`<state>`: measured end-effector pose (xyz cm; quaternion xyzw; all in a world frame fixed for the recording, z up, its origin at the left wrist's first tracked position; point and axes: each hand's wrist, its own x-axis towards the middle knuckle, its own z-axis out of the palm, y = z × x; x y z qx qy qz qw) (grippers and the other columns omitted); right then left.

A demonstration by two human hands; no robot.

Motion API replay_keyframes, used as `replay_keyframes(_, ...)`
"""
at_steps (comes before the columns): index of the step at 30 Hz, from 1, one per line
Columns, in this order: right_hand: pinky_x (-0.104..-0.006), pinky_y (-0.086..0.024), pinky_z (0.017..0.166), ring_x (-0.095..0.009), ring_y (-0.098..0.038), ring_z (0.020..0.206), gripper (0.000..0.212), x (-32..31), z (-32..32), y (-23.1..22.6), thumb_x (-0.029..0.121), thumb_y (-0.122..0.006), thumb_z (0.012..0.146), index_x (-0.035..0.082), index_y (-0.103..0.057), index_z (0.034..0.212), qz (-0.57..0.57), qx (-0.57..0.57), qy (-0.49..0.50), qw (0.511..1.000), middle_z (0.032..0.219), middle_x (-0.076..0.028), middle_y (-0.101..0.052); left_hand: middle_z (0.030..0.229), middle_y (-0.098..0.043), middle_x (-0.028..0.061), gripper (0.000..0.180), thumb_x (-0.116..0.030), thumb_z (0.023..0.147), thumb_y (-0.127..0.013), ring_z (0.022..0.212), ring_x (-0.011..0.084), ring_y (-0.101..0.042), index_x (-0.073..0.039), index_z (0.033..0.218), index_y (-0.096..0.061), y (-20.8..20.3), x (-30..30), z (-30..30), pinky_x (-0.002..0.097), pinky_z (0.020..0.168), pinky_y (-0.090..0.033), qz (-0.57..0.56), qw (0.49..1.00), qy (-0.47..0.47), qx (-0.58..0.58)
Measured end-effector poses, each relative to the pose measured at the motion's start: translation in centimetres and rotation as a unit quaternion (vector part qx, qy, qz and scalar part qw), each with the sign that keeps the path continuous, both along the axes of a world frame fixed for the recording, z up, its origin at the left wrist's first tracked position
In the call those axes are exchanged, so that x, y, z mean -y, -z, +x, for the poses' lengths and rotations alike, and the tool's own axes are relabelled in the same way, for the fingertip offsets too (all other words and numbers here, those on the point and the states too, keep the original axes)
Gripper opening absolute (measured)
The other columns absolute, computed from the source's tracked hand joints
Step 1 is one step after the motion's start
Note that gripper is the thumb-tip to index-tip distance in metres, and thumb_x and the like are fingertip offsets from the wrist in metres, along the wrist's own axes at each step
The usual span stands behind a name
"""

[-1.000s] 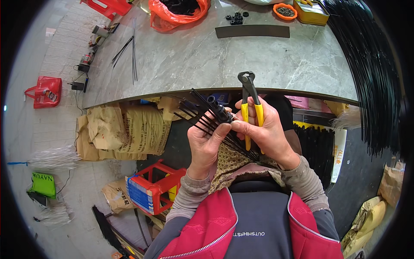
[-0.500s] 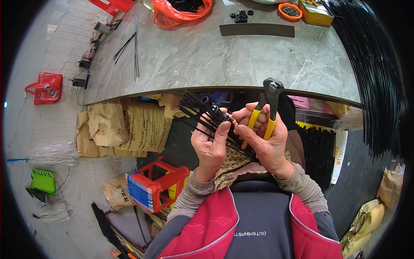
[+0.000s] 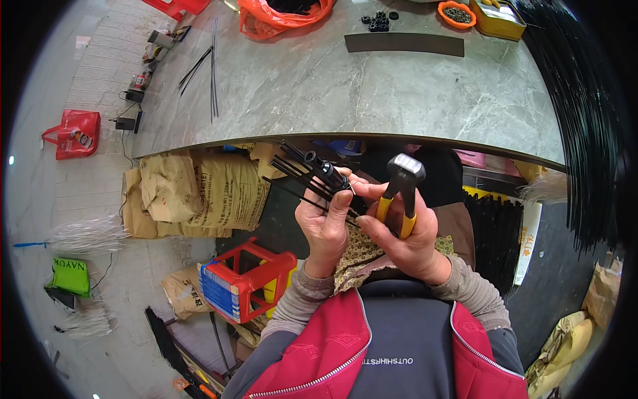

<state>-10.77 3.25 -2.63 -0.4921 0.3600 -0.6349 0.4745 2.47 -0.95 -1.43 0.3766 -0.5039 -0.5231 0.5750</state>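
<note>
My left hand (image 3: 322, 234) is closed round a bundle of thin black rods (image 3: 294, 174), which fans out toward the upper left in front of my body. A glossy black tubular fitting (image 3: 324, 170) sits on the bundle, with my thumb pressed near its lower end. End-cutting pincers (image 3: 403, 174) with yellow handles are in my right hand (image 3: 417, 247), their dark metal head pointing up and away from me. Fingers of the right hand also reach left to the fitting's end, beside the left thumb. Whatever small piece they pinch there is too small to make out.
A grey marble-look table (image 3: 286, 100) lies beyond my hands. On it are a dark flat strip (image 3: 404, 44), small black parts (image 3: 377, 23), an orange bowl (image 3: 457, 14) and an orange-red bag (image 3: 286, 18). Long black rods (image 3: 585, 146) hang at the right. A red stool (image 3: 262, 286) lies left.
The pincers have tipped down and toward the left, so their head sits lower and faces up more. My left hand still holds the rods. The whole view has shifted slightly.
</note>
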Motion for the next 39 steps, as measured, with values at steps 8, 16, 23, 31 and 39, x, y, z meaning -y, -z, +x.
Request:
replay_keyframes(8, -0.0244, -0.052, 0.065, -0.011, -0.064, 0.071, 0.041, 0.6, -1.4, 0.0, -0.005, -0.075, 0.08, -0.003, -0.054, 0.115, -0.036, -0.102, 0.039, 0.993, 0.109, -0.014, -0.067, 0.084, -0.066, 0.0084, 0.031, -0.017, 0.096, -0.066, 0.081, 0.0135, -0.061, 0.005, 0.115, -0.056, 0.4, 0.7, -0.7, 0.0278, 0.077, -0.05, -0.001, 0.999, -0.003, 0.046)
replay_keyframes(16, -0.0261, -0.054, 0.075, -0.015, -0.066, 0.09, 0.031, -0.5, -8.1, -4.6, 0.003, -0.055, 0.097, -0.007, -0.049, 0.126, 0.122, -0.017, -0.102, 0.987, 0.123, -0.02, -0.064, 0.095, -0.062, 0.0116, 0.03, -0.014, 0.098, -0.064, 0.081, 0.0152, -0.062, 0.004, 0.119, -0.052, -0.5, -0.7, -3.1, 0.0298, 0.077, -0.052, 0.006, 0.994, 0.107, 0.027)
replay_keyframes(23, -0.0281, -0.053, 0.078, -0.016, -0.066, 0.09, 0.037, -2.3, -13.1, -6.8, 0.015, -0.061, 0.097, -0.005, -0.054, 0.127, 0.111, -0.168, -0.167, 0.965, 0.111, -0.012, -0.068, 0.095, -0.062, 0.0108, 0.031, -0.014, 0.098, -0.063, 0.082, 0.0152, -0.061, 0.003, 0.12, -0.05, -0.5, -1.7, -3.9, 0.0311, 0.079, -0.052, -0.036, 0.987, 0.146, 0.061)
replay_keyframes(31, -0.0402, -0.05, 0.072, -0.035, -0.065, 0.084, 0.033, -3.1, -14.6, -7.2, 0.019, -0.069, 0.089, 0.002, -0.059, 0.115, 0.087, -0.403, -0.174, 0.894, 0.093, -0.015, -0.065, 0.095, -0.061, 0.0102, 0.03, -0.014, 0.099, -0.062, 0.081, 0.0144, -0.06, 0.003, 0.121, -0.05, -1.1, -2.9, -4.2, 0.0313, 0.078, -0.052, -0.064, 0.981, 0.16, 0.087)
replay_keyframes(39, -0.0419, -0.051, 0.071, -0.035, -0.066, 0.086, 0.034, -3.0, -14.5, -7.5, 0.022, -0.069, 0.089, 0.001, -0.058, 0.114, 0.019, -0.464, -0.165, 0.87, 0.096, -0.016, -0.065, 0.097, -0.059, 0.0084, 0.028, -0.013, 0.1, -0.06, 0.082, 0.0127, -0.061, 0.003, 0.121, -0.05, -1.3, -3.4, -3.6, 0.029, 0.078, -0.052, -0.073, 0.976, 0.166, 0.122)
